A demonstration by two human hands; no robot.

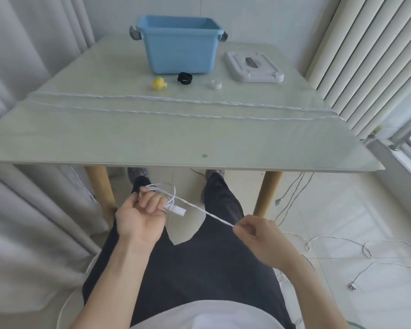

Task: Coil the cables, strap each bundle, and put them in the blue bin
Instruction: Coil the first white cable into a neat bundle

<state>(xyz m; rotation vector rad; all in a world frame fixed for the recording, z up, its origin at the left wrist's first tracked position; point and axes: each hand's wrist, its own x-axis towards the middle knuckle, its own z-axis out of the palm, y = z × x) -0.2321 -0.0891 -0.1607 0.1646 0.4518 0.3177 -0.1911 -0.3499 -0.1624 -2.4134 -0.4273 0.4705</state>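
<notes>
A blue bin (179, 47) with grey handles, yellow (159, 84), black (184, 78) and white straps (216, 84), white cables (176, 110), pale green counter (152, 136).

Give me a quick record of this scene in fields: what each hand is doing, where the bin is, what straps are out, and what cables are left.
left hand: grips a small white cable coil
right hand: pinches the same cable, taut between the hands
bin: far side of table
straps: yellow, black, white, before the bin
cables on table: two, laid straight
lid: right of bin
</notes>
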